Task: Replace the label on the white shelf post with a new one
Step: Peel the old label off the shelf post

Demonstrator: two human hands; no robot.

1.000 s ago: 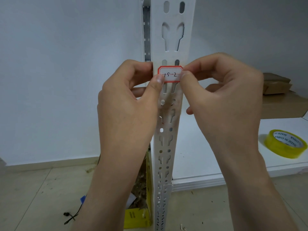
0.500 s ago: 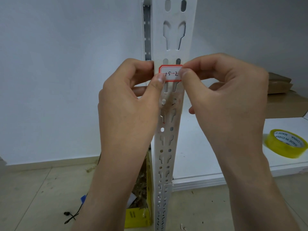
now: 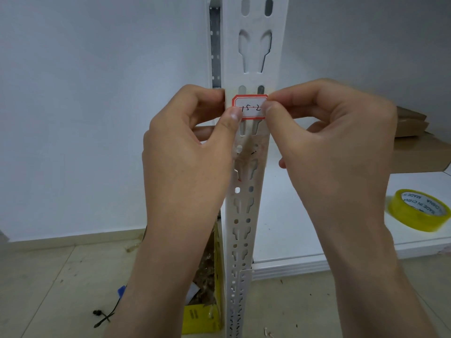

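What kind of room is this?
Probably a storeroom: a slotted white shelf post carries a numbered label, and brown cardboard boxes and a yellow tape roll sit on the shelf.

Label [image 3: 251, 107] sitting on shelf post [image 3: 244, 215], between two hands.
The left hand [image 3: 185, 152] is pinching its left edge, the right hand [image 3: 334, 142] its right; a tape roll [image 3: 418, 213] is lying on the shelf [image 3: 292, 228] to the right, cardboard boxes [image 3: 419, 152] behind it.

Left hand [image 3: 185, 152]: forearm rising from 6 o'clock, fingers curled, thumb tip pinning label [image 3: 251, 107] at its 9 o'clock edge.
Right hand [image 3: 329, 142]: forearm from 5 o'clock, thumb and forefinger pinching label's 3 o'clock edge.
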